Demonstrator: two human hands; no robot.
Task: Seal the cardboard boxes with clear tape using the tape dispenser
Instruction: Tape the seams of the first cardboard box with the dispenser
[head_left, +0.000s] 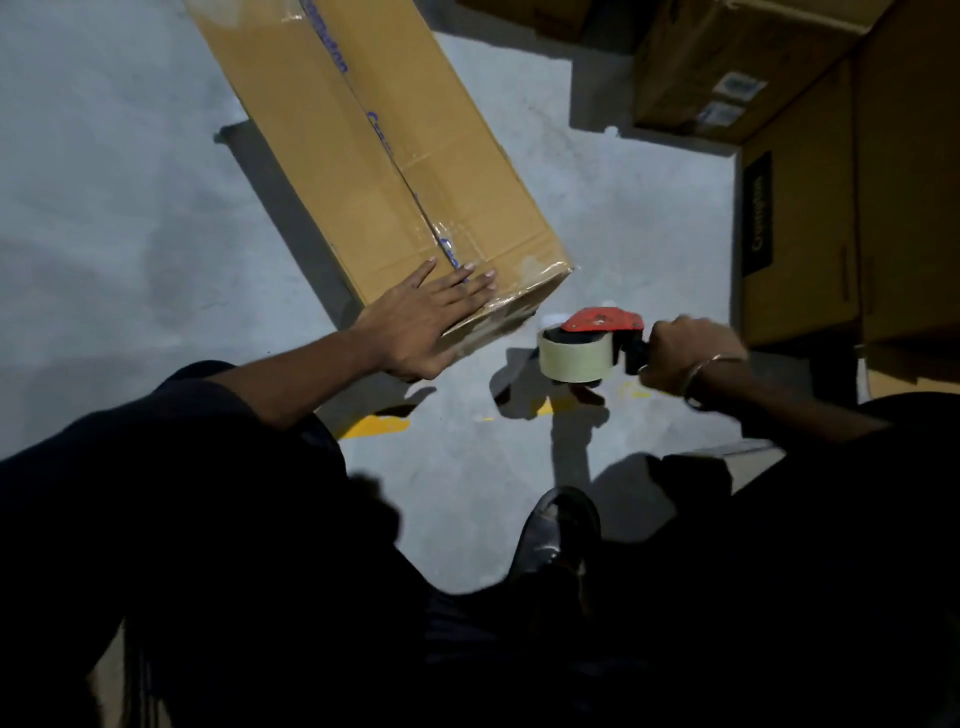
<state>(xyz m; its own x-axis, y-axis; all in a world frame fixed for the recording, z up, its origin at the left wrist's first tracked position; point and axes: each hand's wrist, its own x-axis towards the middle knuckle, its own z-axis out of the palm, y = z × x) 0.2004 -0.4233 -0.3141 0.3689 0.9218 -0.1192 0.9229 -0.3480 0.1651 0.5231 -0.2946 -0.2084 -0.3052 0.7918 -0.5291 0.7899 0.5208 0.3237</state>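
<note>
A long brown cardboard box lies on the grey floor, its top seam covered by clear tape with blue print. My left hand rests flat with straight fingers on the box's near end, over the taped edge. To the right of the box and just clear of its near corner, my right hand grips the black handle of a red tape dispenser. The dispenser carries a roll of pale tape and hangs above the floor.
More cardboard boxes are stacked along the right side and at the back right. Yellow floor marks lie near my legs. My black shoe stands on the grey floor below the dispenser.
</note>
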